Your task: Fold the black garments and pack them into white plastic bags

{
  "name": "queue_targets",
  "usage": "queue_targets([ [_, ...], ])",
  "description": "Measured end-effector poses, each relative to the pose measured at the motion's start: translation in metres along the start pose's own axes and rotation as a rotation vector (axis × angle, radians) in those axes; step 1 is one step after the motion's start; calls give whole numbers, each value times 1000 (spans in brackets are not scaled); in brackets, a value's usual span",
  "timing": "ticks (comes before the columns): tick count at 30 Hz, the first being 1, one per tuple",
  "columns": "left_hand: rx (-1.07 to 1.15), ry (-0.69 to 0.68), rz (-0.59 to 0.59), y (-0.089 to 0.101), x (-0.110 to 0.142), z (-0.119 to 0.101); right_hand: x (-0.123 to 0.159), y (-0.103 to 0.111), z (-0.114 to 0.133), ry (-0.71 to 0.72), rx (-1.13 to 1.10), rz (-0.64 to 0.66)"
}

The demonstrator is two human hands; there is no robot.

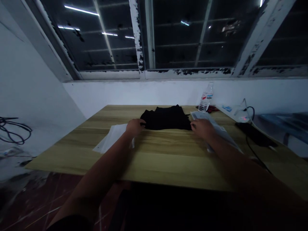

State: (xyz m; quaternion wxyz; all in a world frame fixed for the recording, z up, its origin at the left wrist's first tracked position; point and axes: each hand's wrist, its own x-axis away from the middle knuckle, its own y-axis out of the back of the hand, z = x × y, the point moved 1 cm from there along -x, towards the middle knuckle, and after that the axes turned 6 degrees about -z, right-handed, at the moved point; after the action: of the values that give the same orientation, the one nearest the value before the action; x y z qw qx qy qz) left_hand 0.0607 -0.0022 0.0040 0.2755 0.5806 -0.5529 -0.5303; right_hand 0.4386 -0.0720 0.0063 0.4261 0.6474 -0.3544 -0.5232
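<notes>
A black piece of cloth (166, 118), perhaps a garment, lies spread on the wooden table (168, 160), its far edge uneven. My left hand (135, 127) pinches its near left corner. At the near right corner, the fingers of my right hand (202, 127) are closed on the same cloth. Under and beside my left wrist lies a white sheet or flat packet (113, 138). Partly covered by my right hand and forearm is a clear plastic packet (220, 130). The dim light hides the exact kind of the cloth.
A water bottle (206, 98) stands at the back right beside a dark red item (213, 109). Further right are a black flat device (255, 133) with a cable and a white charger (242, 115) with a red light. A white wall and windows rise behind the table.
</notes>
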Motion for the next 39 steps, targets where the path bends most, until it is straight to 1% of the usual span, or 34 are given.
queue_targets([
  [1,4,2,-11,3,-1,0,0,2,-1,-8,-4,-28],
  [3,27,-32,-76,13,-1,0,1,12,-4,-27,-32,-126],
  [4,60,-88,-117,21,0,2,2,20,-7,-25,-78,-183],
  [5,116,-176,-139,30,2,4,4,30,-10,-1,-158,-218],
  [6,195,-285,-122,39,4,6,7,40,-13,52,-276,-206],
  [7,295,-392,-63,48,8,9,11,51,-17,130,-421,-137],
  [8,401,-474,29,56,11,12,15,60,-20,224,-577,0],
  [9,491,-520,118,62,13,15,19,68,-23,302,-711,174],
  [10,549,-524,171,65,15,18,22,74,-25,344,-809,330],
  [11,564,-492,175,66,16,19,24,77,-27,344,-860,432],
  [12,540,-438,139,64,16,20,23,77,-27,303,-858,460],
  [13,490,-378,85,61,15,20,21,73,-26,236,-805,423],
  [14,431,-322,40,55,14,20,17,66,-23,164,-697,346],
  [15,379,-273,22,48,12,19,13,57,-20,102,-564,262],
  [17,299,-204,63,34,9,17,5,35,-11,29,-316,139],
  [19,245,-146,111,22,7,17,1,15,-3,-5,-198,103],
  [21,227,-89,123,14,4,17,-2,0,2,-36,-175,93],
  [22,233,-70,119,11,4,18,-2,-4,2,-53,-169,83],
  [24,260,-58,113,9,2,20,-4,-5,0,-77,-160,58],
  [26,276,-53,98,11,2,21,-4,0,-6,-98,-187,-8],
  [27,293,-59,83,15,2,23,-3,6,-11,-106,-242,-58],
  [29,374,-101,46,27,4,26,3,20,-21,-74,-444,-135],
  [30,442,-139,32,34,5,28,8,29,-26,-24,-574,-124],
  [31,522,-188,30,42,6,31,14,37,-30,47,-698,-62],
  [32,605,-241,38,50,7,33,20,45,-33,134,-796,53],
  [33,676,-288,51,56,8,34,27,52,-35,212,-868,196],
  [34,723,-328,68,61,10,36,33,57,-36,266,-917,331],
  [35,740,-357,91,64,11,36,37,60,-35,281,-944,428],
  [36,722,-368,121,66,12,36,39,60,-34,262,-942,472],
  [37,673,-363,162,65,12,36,40,59,-31,223,-912,469],
  [39,526,-339,304,59,13,34,38,51,-24,170,-780,388],
])
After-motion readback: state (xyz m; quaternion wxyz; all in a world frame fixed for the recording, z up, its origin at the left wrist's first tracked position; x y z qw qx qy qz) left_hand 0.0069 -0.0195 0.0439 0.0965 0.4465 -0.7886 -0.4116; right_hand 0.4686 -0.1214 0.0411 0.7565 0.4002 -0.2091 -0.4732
